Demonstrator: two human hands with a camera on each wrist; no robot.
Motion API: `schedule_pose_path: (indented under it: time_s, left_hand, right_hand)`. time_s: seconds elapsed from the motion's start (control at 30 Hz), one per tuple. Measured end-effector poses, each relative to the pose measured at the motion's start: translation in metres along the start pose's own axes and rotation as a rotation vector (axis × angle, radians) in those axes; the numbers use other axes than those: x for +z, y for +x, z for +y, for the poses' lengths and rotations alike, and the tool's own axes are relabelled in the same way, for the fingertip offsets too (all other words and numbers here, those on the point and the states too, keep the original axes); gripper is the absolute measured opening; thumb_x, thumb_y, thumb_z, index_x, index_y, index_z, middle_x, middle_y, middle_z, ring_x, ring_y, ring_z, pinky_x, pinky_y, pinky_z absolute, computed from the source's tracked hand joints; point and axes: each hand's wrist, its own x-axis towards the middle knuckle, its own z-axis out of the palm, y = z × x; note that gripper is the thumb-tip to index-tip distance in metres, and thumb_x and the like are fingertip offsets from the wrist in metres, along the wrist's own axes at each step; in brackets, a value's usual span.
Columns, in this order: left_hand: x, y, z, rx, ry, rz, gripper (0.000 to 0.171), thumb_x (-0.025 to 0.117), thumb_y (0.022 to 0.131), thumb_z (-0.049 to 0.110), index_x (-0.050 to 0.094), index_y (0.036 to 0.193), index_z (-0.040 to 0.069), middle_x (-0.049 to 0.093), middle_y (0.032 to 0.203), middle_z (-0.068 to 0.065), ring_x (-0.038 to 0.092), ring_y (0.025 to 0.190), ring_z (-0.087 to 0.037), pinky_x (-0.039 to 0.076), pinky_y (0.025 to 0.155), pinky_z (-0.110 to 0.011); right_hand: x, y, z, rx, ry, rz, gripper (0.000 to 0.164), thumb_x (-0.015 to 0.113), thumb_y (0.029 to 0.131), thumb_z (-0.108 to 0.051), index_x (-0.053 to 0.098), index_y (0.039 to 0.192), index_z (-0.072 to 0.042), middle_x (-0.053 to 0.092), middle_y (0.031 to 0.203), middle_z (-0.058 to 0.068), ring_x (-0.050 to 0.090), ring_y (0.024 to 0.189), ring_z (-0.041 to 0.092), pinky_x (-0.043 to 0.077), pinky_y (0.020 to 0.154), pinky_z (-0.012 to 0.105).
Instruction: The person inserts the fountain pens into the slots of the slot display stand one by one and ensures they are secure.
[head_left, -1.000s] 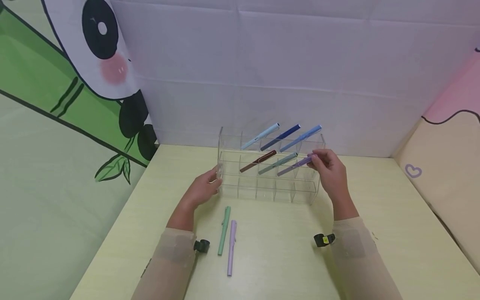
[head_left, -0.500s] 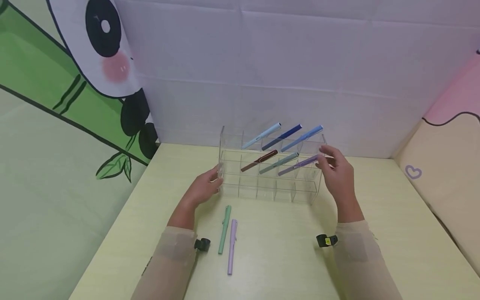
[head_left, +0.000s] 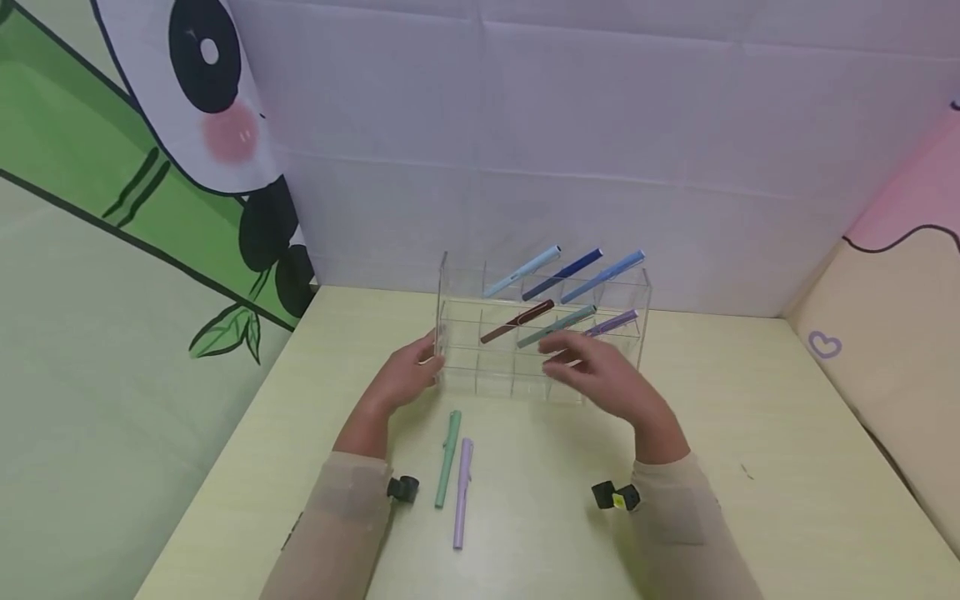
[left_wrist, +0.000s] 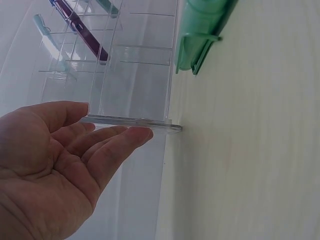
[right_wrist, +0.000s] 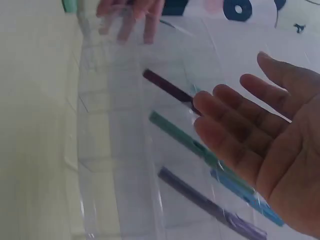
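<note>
At the left end of a clear tiered pen rack (head_left: 495,373), my left hand (head_left: 405,375) pinches the side panel between thumb and fingers, plain in the left wrist view. My right hand (head_left: 600,379), fingers relaxed and holding nothing, is in front of the rack's right half, overlapping the purple pen (head_left: 615,321). Beside that pen on the middle tier lean a grey-green pen (head_left: 557,327) and a dark red pen (head_left: 517,322). The top tier bears a light blue pen (head_left: 522,271), a navy pen (head_left: 562,274) and a mid-blue pen (head_left: 602,277).
On the table (head_left: 540,517) before the rack lie a green pen (head_left: 448,458) and a lilac pen (head_left: 462,493), side by side. The rack's bottom tier shows no pens. A pale cloth backdrop (head_left: 570,117) rises close behind the rack.
My right hand has let go of the purple pen, which stays leaning in the middle tier, and has moved left and toward me. My left hand has stayed on the rack's side.
</note>
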Motion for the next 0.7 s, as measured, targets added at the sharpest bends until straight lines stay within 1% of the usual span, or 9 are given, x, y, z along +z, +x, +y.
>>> schedule_pose_path:
  time_s: [0.07,0.13,0.23,0.3,0.4,0.47,0.57,0.7]
  left_hand:
    - [0.0,0.0,0.0,0.006,-0.004,-0.003,0.058,0.048,0.103,0.032,0.023,0.155,0.04,0.042,0.153,-0.011,0.064,0.116,-0.035,0.052,0.098,-0.05]
    - [0.0,-0.001,0.0,0.013,-0.008,-0.008,0.057,0.048,0.103,0.033,0.023,0.154,0.042,0.043,0.153,-0.011,0.062,0.119,-0.035,0.052,0.098,-0.05]
    - [0.0,-0.001,0.001,0.019,-0.006,-0.011,0.057,0.049,0.103,0.033,0.024,0.153,0.045,0.045,0.152,-0.011,0.06,0.122,-0.035,0.052,0.097,-0.05]
    - [-0.001,-0.002,0.002,0.022,-0.003,-0.01,0.058,0.05,0.103,0.033,0.024,0.153,0.044,0.046,0.151,-0.011,0.059,0.123,-0.035,0.053,0.096,-0.05]
    - [-0.001,-0.002,0.002,0.025,-0.003,-0.008,0.059,0.05,0.103,0.032,0.024,0.155,0.039,0.046,0.151,-0.011,0.059,0.123,-0.036,0.053,0.095,-0.05]
    - [-0.001,-0.003,0.002,0.026,-0.012,-0.006,0.059,0.05,0.103,0.032,0.023,0.156,0.036,0.046,0.151,-0.012,0.058,0.125,-0.036,0.054,0.095,-0.049]
    - [-0.001,-0.003,0.002,0.03,-0.021,-0.006,0.06,0.05,0.103,0.03,0.024,0.156,0.035,0.046,0.151,-0.013,0.055,0.128,-0.035,0.054,0.096,-0.047]
    - [-0.001,0.0,-0.002,0.039,-0.014,-0.006,0.059,0.049,0.103,0.029,0.024,0.156,0.036,0.045,0.152,-0.011,0.055,0.128,-0.034,0.055,0.095,-0.046]
  right_hand:
    - [0.017,0.008,-0.006,0.028,-0.023,-0.151,0.04,0.061,0.098,-0.034,0.056,0.135,-0.018,0.061,0.13,-0.002,0.063,0.116,0.017,0.054,0.096,0.037]
    - [0.035,0.016,-0.011,0.037,-0.05,-0.26,0.042,0.063,0.097,-0.032,0.055,0.136,-0.017,0.06,0.133,-0.002,0.062,0.118,0.02,0.053,0.098,0.04]
    - [0.061,0.029,-0.014,0.031,-0.133,-0.4,0.042,0.066,0.095,-0.028,0.057,0.135,-0.017,0.059,0.134,-0.003,0.061,0.118,0.019,0.052,0.099,0.037]
    - [0.076,0.037,-0.013,0.006,-0.175,-0.489,0.04,0.066,0.095,-0.024,0.059,0.133,-0.017,0.06,0.133,-0.003,0.062,0.116,0.018,0.052,0.098,0.034]
    - [0.095,0.045,-0.009,-0.05,-0.246,-0.606,0.033,0.067,0.094,-0.019,0.065,0.127,-0.02,0.062,0.126,-0.004,0.062,0.108,0.014,0.052,0.094,0.027]
    - [0.104,0.049,-0.008,-0.085,-0.302,-0.656,0.029,0.066,0.093,-0.016,0.069,0.121,-0.024,0.061,0.12,-0.005,0.059,0.102,0.01,0.051,0.091,0.024]
    - [0.112,0.051,-0.007,-0.134,-0.39,-0.69,0.028,0.064,0.093,-0.012,0.071,0.114,-0.028,0.06,0.111,-0.006,0.053,0.095,0.009,0.049,0.086,0.022]
    - [0.115,0.049,-0.009,-0.131,-0.456,-0.702,0.027,0.063,0.092,-0.011,0.071,0.112,-0.028,0.057,0.106,-0.006,0.05,0.091,0.01,0.047,0.08,0.021]
